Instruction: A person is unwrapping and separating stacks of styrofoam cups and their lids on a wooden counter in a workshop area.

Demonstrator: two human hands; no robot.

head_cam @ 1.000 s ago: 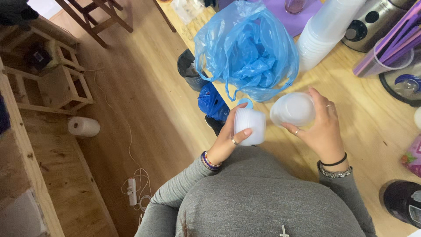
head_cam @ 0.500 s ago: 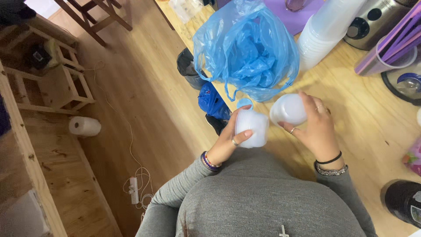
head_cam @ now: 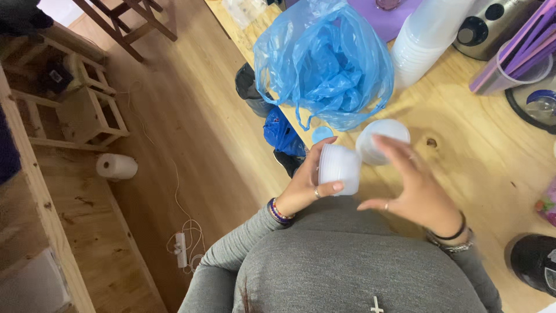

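The left hand clasps 1 white plastic tub near the table's near edge. The right hand, gripping a second tub 1 second ago, now spreads its fingers loosely, barely touching it beside the blue bag.

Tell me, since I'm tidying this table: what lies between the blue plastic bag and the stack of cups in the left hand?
In the head view, a small round blue lid lies on the wooden table, between the blue plastic bag and the cup stack.
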